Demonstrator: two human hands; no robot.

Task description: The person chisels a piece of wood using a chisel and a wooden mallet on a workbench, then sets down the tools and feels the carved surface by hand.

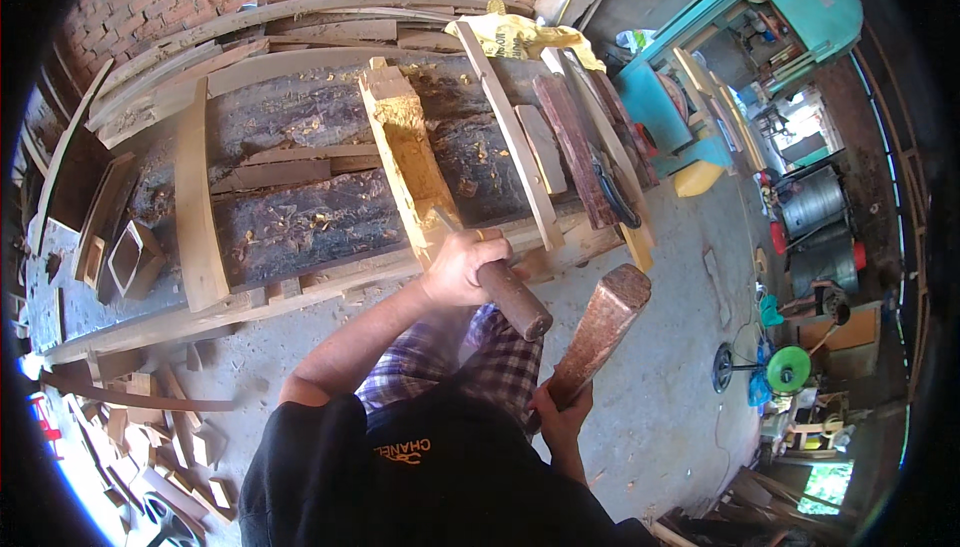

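Observation:
My left hand (466,265), with a ring on one finger, is closed round a chisel (516,301). The brown handle sticks out toward me, and its blade tip rests at the near end of a pale yellow timber (405,137) with a long hollow cut along it. Lower and to the right, my right hand (563,415) grips a worn, reddish-brown wooden mallet (606,322), its thick end raised up and to the right, apart from the chisel handle. The timber lies across a dark, rough workbench (300,217) strewn with yellow chips.
A curved plank (197,207) and a hollow wooden box piece (135,259) lie left on the bench. To the right are a narrow strip (510,137), a reddish plank (575,152) and a handsaw (618,197). A teal machine (800,7) stands far right; offcuts (150,427) litter the left floor.

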